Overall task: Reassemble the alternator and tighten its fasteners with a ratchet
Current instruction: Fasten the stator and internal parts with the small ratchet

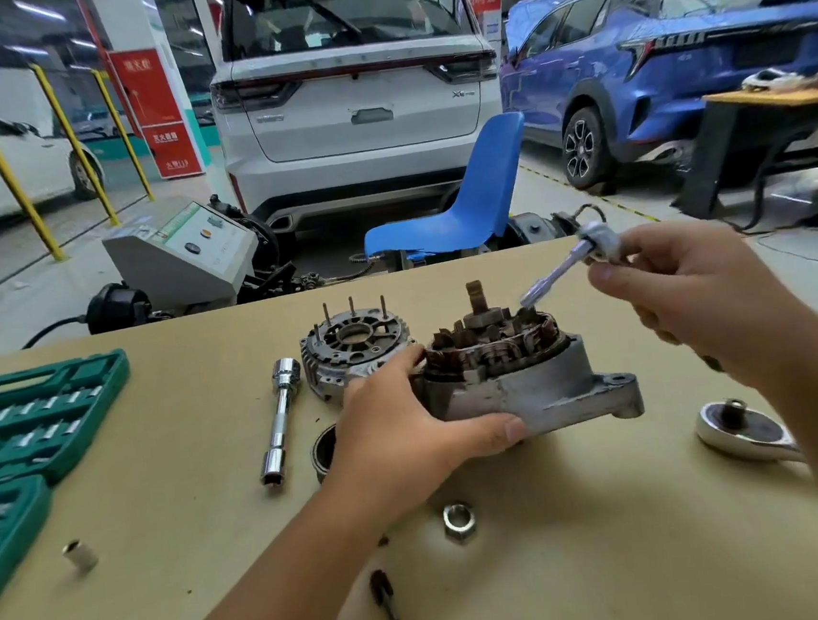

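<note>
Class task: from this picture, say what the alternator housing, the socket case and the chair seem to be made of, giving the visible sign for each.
Grey alternator housing: seemingly cast metal, likely aluminium; dull, scuffed surface.
Green moulded socket case: probably plastic; uniform colour, rounded moulded recesses.
Blue one-piece chair: likely plastic; smooth, slightly glossy curved shell.

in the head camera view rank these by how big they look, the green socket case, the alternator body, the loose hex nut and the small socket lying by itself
1. green socket case, cut off by the frame
2. alternator body
3. loose hex nut
4. small socket; close to the nut in size, so that order is unsure
</note>
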A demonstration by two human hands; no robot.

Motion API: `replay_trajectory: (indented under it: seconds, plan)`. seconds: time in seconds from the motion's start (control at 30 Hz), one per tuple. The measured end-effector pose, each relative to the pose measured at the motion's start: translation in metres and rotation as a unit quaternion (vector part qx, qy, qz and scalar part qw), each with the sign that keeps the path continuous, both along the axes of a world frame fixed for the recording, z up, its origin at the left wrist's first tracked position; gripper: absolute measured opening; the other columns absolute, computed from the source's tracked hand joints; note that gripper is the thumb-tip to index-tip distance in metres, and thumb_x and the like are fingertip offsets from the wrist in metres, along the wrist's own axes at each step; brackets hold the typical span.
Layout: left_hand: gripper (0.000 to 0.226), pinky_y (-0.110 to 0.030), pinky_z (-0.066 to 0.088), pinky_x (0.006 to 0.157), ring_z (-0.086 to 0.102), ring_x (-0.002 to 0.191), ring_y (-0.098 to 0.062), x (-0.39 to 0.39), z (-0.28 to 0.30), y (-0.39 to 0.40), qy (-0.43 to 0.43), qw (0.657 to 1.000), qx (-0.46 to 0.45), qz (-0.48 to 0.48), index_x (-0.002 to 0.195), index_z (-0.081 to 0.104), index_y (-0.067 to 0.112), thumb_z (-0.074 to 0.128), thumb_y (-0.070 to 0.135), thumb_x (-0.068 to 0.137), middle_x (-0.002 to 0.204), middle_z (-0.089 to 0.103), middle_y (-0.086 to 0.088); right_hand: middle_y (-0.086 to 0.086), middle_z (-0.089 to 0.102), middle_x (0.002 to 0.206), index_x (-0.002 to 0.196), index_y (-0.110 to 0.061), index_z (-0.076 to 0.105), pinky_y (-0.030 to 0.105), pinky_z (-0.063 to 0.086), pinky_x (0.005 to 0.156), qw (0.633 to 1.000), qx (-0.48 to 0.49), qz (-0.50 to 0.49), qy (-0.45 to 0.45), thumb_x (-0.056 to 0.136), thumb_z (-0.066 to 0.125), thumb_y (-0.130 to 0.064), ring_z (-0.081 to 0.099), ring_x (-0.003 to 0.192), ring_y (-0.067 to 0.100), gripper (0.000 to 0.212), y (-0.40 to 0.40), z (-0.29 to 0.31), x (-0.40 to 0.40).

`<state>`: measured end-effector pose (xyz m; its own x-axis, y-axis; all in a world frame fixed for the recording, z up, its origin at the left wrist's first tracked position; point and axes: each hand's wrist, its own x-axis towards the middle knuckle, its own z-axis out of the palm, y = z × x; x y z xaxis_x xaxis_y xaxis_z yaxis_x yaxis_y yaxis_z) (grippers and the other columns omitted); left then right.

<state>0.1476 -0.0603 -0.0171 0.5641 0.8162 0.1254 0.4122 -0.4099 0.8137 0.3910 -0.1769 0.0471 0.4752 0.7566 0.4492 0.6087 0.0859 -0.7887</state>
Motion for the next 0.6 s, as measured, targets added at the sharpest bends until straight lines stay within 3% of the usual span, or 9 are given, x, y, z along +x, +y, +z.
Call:
replay_trajectory:
  seconds: [0.1,0.27,0.4,0.5,0.57,0.6]
  plan:
    - [0.126,-0.035,0.042,0.114,0.048,0.133,-0.01,0.005,0.011,0.008,-0.005,0.998,0.001,-0.06,0.15,0.041,0.044,0.085,0.08,0.037,0.147,0.049,0.01,-0.003,0.046,0.054,0.081,-0.028,0.074,0.026,0.033,0.049,0.992,0.08,-0.069,0.074,0.09,0.073,-0.031,0.04,0.047,0.015,0.009,-0.002,-0.017,0.006]
    - [0.11,-0.046,0.047,0.105,0.045,0.126,-0.012,0.017,0.022,0.003,0.053,0.982,0.125,-0.129,0.139,0.03,0.065,0.081,0.079,0.042,0.133,0.049,0.015,0.007,0.046,0.06,0.084,-0.026,0.073,0.026,0.035,0.048,0.984,0.139,-0.073,0.088,0.09,0.07,-0.037,0.04,0.052,0.019,0.013,0.0,-0.018,-0.003]
    - [0.102,-0.051,0.042,0.108,0.042,0.132,-0.014,0.012,0.027,0.007,0.062,0.975,0.141,-0.159,0.139,0.029,0.067,0.081,0.07,0.051,0.14,0.048,0.022,0.01,0.045,0.065,0.08,-0.028,0.071,0.029,0.036,0.051,0.979,0.157,-0.088,0.095,0.092,0.07,-0.038,0.04,0.057,0.021,0.016,-0.002,-0.019,-0.003]
    - [0.077,-0.036,0.046,0.106,0.049,0.124,-0.001,0.012,0.02,-0.001,-0.011,0.972,0.187,-0.142,0.134,0.052,0.052,0.08,0.06,0.063,0.128,0.054,0.032,0.008,0.046,0.063,0.079,-0.028,0.071,0.032,0.035,0.053,0.975,0.175,-0.095,0.1,0.091,0.07,-0.039,0.042,0.057,0.021,0.017,-0.005,-0.016,-0.001]
    - [0.054,-0.014,0.046,0.09,0.058,0.111,0.0,0.016,0.012,-0.019,-0.106,0.972,0.192,-0.09,0.116,0.065,0.043,0.079,0.061,0.067,0.114,0.063,0.026,0.009,0.047,0.061,0.077,-0.027,0.07,0.031,0.035,0.052,0.972,0.185,-0.098,0.104,0.09,0.07,-0.04,0.042,0.055,0.021,0.018,-0.005,-0.016,-0.001]
    - [0.049,-0.011,0.045,0.082,0.061,0.105,-0.002,0.019,0.008,-0.029,-0.129,0.969,0.199,-0.063,0.109,0.067,0.04,0.079,0.063,0.067,0.108,0.064,0.023,0.008,0.047,0.061,0.077,-0.027,0.07,0.031,0.035,0.052,0.972,0.185,-0.097,0.105,0.09,0.07,-0.04,0.042,0.054,0.02,0.018,-0.005,-0.017,-0.002]
